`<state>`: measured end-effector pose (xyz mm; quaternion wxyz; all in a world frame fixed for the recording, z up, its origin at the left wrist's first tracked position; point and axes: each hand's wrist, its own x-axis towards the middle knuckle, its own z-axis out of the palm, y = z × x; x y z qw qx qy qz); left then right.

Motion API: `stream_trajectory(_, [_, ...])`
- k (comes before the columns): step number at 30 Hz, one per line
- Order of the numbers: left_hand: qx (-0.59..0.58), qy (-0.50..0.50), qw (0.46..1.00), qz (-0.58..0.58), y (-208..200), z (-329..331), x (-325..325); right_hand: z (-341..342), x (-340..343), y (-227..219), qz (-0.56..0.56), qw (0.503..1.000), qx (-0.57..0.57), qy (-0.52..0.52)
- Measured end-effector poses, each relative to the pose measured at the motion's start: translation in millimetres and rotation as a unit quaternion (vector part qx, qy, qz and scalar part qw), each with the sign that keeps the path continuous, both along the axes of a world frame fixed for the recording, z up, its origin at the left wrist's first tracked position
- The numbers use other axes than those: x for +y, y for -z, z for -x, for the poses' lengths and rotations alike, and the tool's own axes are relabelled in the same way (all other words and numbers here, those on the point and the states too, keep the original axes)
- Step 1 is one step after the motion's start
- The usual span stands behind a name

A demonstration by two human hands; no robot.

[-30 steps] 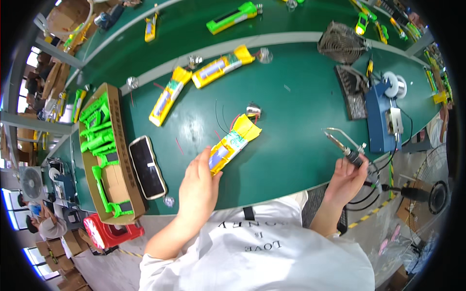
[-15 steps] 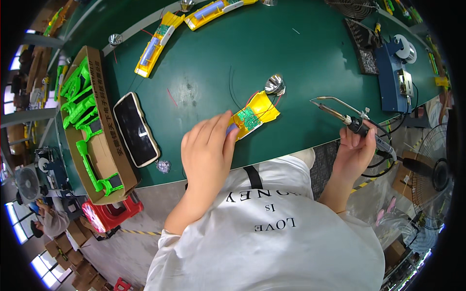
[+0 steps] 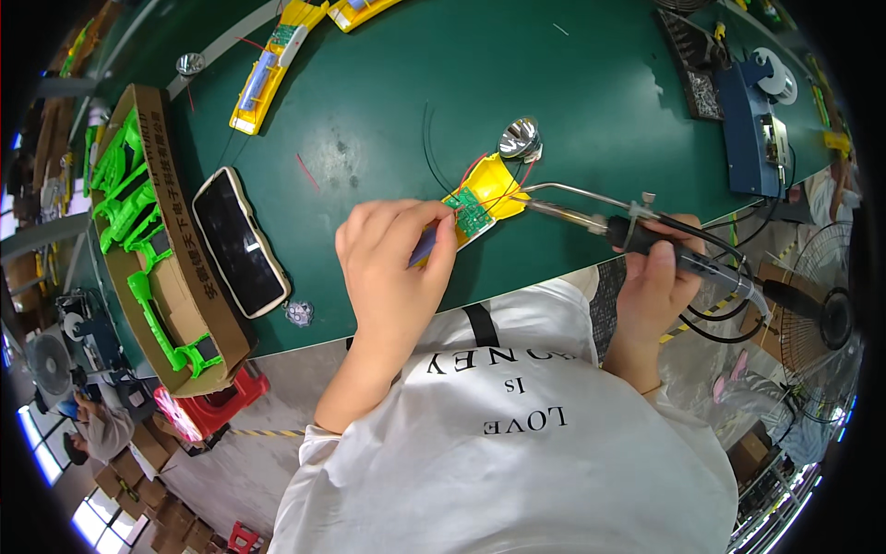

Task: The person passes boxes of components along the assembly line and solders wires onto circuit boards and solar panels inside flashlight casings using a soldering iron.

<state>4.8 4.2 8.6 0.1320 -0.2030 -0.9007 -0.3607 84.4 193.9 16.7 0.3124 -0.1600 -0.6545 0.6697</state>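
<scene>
On the green bench lies a yellow flashlight half-shell (image 3: 504, 177) with a green circuit board (image 3: 473, 214) and a blue cylindrical battery (image 3: 424, 247), partly covered by my left hand (image 3: 392, 258). The left thumb and index fingertip close together at the board's edge, on a thin red wire (image 3: 487, 202). Thin wires link the shell to a round silver reflector (image 3: 520, 139) just beyond it. My right hand (image 3: 657, 284) grips a soldering iron (image 3: 637, 236) with a metal feed tube clamped along it. The iron's tip reaches the shell beside the board.
A cardboard box (image 3: 194, 249) of green plastic shells stands at left, beside a phone (image 3: 242, 242) and a small patterned lump (image 3: 299, 314). Another yellow shell (image 3: 263, 78) lies far left. A blue solder feeder (image 3: 746, 129) with a spool (image 3: 777, 76) stands right; a fan (image 3: 821, 314) is beyond the edge.
My right hand has brought the soldering iron left, its tip now at the yellow shell. The left fingertips have shifted from the battery to the red wire by the board.
</scene>
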Motion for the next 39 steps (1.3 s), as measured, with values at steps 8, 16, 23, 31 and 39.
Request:
stream_trajectory(8, [-0.057, 0.045, 0.994, 0.078, -10.6, 10.0, -5.6, 2.8, -14.1, 2.7, -0.046, 0.992, -0.023, -0.114])
stream_trajectory(16, [-0.087, 0.096, 0.985, 0.115, -17.3, 16.0, -10.3, 5.5, -17.3, 5.0, -0.070, 0.990, -0.033, -0.115])
stream_trajectory(23, [-0.093, 0.093, 0.983, 0.131, -19.9, 16.7, -10.0, 7.5, -20.9, 2.7, -0.082, 0.987, -0.034, -0.133])
stream_trajectory(31, [-0.082, 0.090, 0.984, 0.129, -17.9, 15.8, -10.1, 7.7, -22.6, 2.4, -0.084, 0.987, -0.037, -0.132])
stream_trajectory(39, [-0.080, 0.099, 0.985, 0.115, -16.1, 16.1, -11.3, 6.7, -23.0, 1.9, -0.107, 0.987, -0.036, -0.118])
